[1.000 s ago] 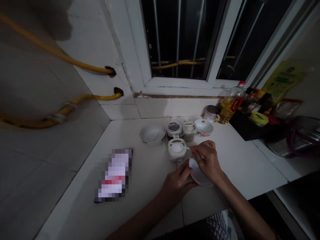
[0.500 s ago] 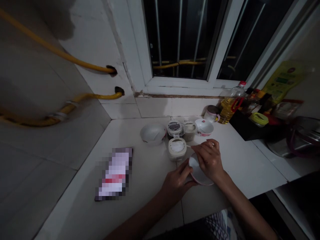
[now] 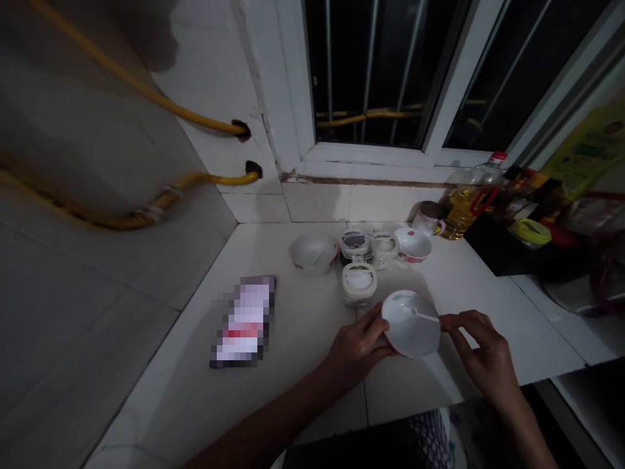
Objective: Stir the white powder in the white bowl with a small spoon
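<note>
My left hand (image 3: pixel 364 342) is closed on the left rim of a white bowl (image 3: pixel 410 339), which is tilted so its inside faces me. Between the fingertips of my right hand (image 3: pixel 481 345) is the handle end of a small white spoon (image 3: pixel 426 316). The spoon's little round head is over the inside of the bowl; whether it touches the bowl I cannot tell. Just beyond the bowl stands a clear seasoning jar (image 3: pixel 359 283) with a pale lid and white contents. Two more seasoning jars, a dark one (image 3: pixel 355 244) and a pale one (image 3: pixel 385 249), are behind it.
A larger bowl (image 3: pixel 314 253) sits left of the jars, a small patterned bowl (image 3: pixel 414 246) to their right. A lidded mug (image 3: pixel 430 218), an oil bottle (image 3: pixel 463 205) and a black box (image 3: pixel 493 247) of condiments line the back right. A blurred-out phone-like object (image 3: pixel 244 322) lies at left.
My right hand has moved right and back from over the bowl, and the spoon now shows inside it. The bowl's opening has turned more towards me. The view has shifted slightly.
</note>
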`<state>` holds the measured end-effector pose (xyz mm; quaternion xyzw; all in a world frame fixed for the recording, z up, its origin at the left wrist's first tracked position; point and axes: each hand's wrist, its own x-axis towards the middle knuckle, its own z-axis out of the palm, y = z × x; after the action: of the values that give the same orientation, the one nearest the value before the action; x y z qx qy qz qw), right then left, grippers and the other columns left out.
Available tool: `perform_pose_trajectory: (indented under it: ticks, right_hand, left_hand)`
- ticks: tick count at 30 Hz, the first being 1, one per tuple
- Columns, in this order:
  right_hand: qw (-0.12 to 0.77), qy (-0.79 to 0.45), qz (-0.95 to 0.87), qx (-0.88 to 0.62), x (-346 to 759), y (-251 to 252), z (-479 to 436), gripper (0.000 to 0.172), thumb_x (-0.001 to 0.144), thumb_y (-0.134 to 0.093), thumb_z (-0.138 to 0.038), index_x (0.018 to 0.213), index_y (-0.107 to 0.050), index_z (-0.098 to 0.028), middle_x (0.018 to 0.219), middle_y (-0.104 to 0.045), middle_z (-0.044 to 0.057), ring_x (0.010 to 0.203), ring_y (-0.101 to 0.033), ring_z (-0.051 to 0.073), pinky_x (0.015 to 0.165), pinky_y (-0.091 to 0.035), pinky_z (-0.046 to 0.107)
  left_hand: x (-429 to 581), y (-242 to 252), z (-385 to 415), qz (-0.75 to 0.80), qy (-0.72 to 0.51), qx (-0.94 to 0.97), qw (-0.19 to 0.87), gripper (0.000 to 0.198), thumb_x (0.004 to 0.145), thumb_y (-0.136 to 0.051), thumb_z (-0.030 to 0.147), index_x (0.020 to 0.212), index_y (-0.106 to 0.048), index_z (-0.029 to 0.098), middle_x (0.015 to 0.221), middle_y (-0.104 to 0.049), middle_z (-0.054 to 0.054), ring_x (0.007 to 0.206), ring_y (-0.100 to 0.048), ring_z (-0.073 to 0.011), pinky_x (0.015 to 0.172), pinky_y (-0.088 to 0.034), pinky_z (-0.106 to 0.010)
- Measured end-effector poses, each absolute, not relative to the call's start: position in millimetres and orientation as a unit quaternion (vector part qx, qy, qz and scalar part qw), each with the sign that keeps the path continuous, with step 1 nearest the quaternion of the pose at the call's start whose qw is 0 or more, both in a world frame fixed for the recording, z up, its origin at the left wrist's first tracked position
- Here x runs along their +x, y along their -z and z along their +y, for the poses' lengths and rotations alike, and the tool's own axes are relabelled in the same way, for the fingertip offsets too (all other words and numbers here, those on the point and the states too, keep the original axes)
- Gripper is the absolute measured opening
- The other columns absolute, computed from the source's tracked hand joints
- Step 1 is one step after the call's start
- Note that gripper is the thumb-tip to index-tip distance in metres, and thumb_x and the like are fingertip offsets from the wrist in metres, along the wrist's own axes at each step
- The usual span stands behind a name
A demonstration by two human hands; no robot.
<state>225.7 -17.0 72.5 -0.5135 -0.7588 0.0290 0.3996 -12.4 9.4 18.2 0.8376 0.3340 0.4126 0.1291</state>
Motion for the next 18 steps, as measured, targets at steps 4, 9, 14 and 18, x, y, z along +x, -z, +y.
perform_pose_trajectory:
  ticks: [4, 9, 14, 18]
  right_hand:
    - [0.355, 0.078, -0.802, -0.473, 215.2, -74.5, -20.1, 0.017, 0.088, -0.054, -0.014, 0.101, -0.063, -0.021, 0.078, -0.068, 0.005, 0.076, -0.060, 0.021, 0.075, -0.047, 0.039]
    - [0.352, 0.033, -0.823, -0.444, 198.5, -77.0, -28.7, 0.019, 0.089, -0.054, -0.009, 0.102, -0.061, -0.020, 0.080, -0.068, 0.005, 0.078, -0.058, 0.020, 0.079, -0.047, 0.040]
    - [0.324, -0.080, -0.849, -0.410, 203.7, -80.5, -46.1, 0.018, 0.088, -0.054, -0.010, 0.099, -0.063, -0.021, 0.083, -0.068, 0.004, 0.082, -0.059, 0.019, 0.079, -0.048, 0.037]
    - [0.351, -0.046, -0.838, -0.415, 205.7, -84.2, -54.4, 0.023, 0.087, -0.054, -0.008, 0.104, -0.063, -0.020, 0.085, -0.067, 0.005, 0.080, -0.058, 0.018, 0.082, -0.047, 0.041]
  left_hand:
    - [-13.3, -16.3, 8.5, 0.311, -0.412, 0.853, 0.077, 0.023, 0.088, -0.061, 0.034, 0.101, -0.053, 0.017, 0.129, -0.056, -0.018, 0.112, -0.060, -0.0232, 0.079, -0.057, -0.029]
    - [-14.0, -12.4, 7.9, 0.299, -0.411, 0.861, 0.026, 0.021, 0.092, -0.053, 0.036, 0.100, -0.055, 0.017, 0.125, -0.058, -0.019, 0.103, -0.065, -0.0230, 0.077, -0.057, -0.029]
    - [-14.8, -13.5, 6.4, 0.286, -0.401, 0.870, 0.003, 0.018, 0.094, -0.051, 0.031, 0.098, -0.057, 0.015, 0.126, -0.057, -0.022, 0.098, -0.067, -0.0226, 0.077, -0.056, -0.029]
    - [-15.8, -16.2, 5.6, 0.277, -0.395, 0.876, -0.007, 0.018, 0.095, -0.048, 0.030, 0.097, -0.057, 0.014, 0.126, -0.057, -0.023, 0.098, -0.066, -0.0226, 0.076, -0.056, -0.029]
